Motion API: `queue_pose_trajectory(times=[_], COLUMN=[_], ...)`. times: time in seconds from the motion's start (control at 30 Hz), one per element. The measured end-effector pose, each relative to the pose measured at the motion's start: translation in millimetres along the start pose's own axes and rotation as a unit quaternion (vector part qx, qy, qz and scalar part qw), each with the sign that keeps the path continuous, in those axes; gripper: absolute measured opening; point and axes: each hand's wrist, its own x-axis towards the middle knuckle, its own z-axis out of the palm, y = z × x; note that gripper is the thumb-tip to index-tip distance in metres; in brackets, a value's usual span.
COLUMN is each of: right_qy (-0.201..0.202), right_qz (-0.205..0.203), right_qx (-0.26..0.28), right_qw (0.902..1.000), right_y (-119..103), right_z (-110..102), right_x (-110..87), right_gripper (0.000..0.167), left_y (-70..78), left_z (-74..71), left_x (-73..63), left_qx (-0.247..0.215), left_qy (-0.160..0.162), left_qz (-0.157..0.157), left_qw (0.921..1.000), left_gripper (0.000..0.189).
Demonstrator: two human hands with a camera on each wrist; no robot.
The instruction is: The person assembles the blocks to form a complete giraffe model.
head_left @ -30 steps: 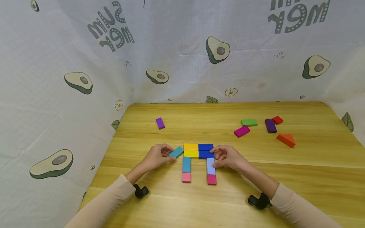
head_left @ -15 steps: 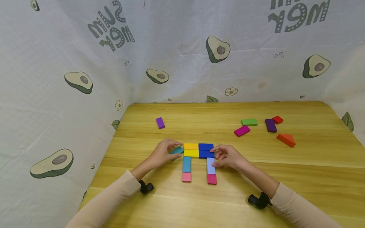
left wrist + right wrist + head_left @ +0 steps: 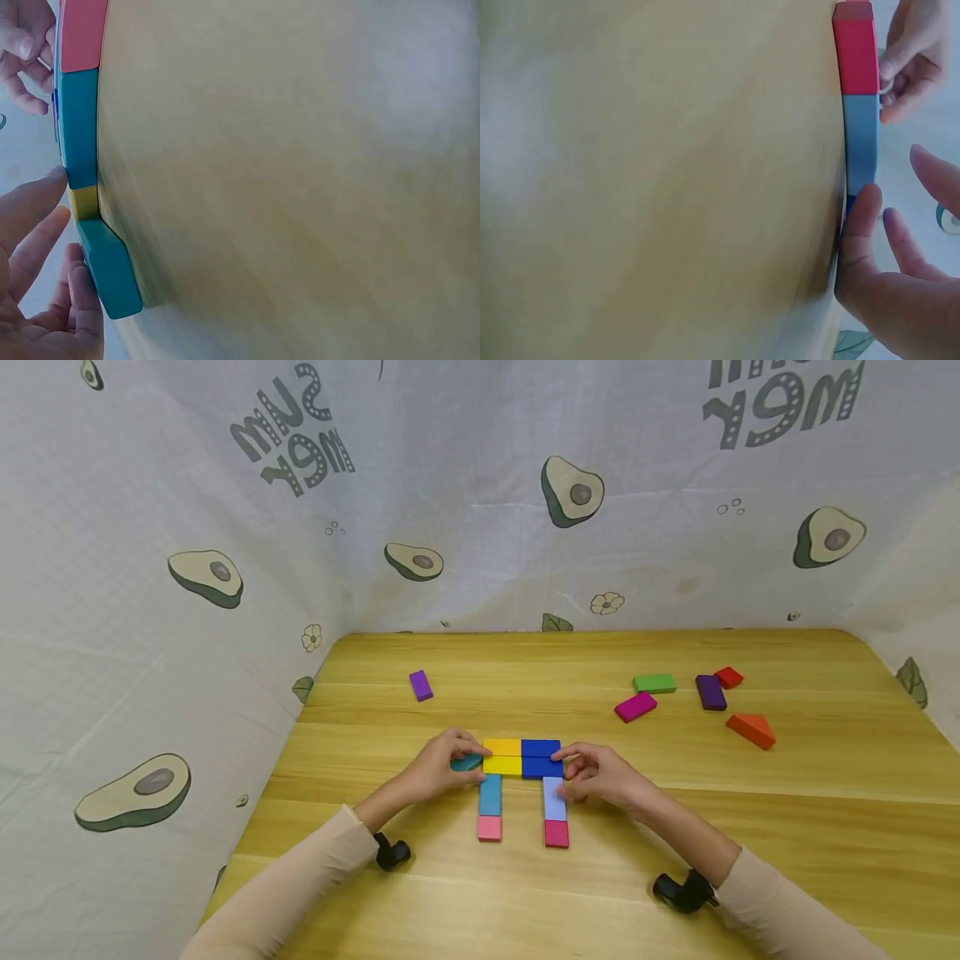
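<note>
Flat blocks form a figure at the table's middle: two yellow blocks (image 3: 504, 766) beside two dark blue blocks (image 3: 536, 748), with two legs below. The left leg is a teal block (image 3: 490, 797) and a pink block (image 3: 490, 828); the right one is a light blue block (image 3: 553, 806) and a crimson block (image 3: 557, 834). My left hand (image 3: 438, 766) arches over a slanted teal block (image 3: 111, 270), partly hidden, index fingertip and thumb at the yellow blocks' left side. At the figure's right, my right hand (image 3: 607, 777) has its index fingertip on the dark blue blocks and thumb by the light blue one.
A purple block (image 3: 421, 686) lies at the back left. Toward the back right are a green block (image 3: 654, 684), a magenta block (image 3: 636, 707), a dark purple block (image 3: 710, 692), a small red block (image 3: 728, 677) and an orange triangular block (image 3: 752, 730). A patterned cloth (image 3: 480, 468) hangs behind.
My left hand has let go of the slanted teal block and shifted right, its fingertips now at the yellow blocks. The right hand has stayed in place.
</note>
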Motion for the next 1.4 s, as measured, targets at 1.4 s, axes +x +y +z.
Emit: queue_pose_trajectory(times=[1.4], right_qy=[0.334], right_qz=[0.122], right_qx=[-0.008], right_qw=[0.9345], right_y=[4.6], right_z=[-106.3], right_x=[20.2], right_gripper=[0.054], left_y=[-1.7], left_z=[0.5], left_x=[-0.6], left_qx=[-0.012], left_qy=[-0.002], left_qz=[-0.002], left_qw=[0.9999], left_gripper=[0.03])
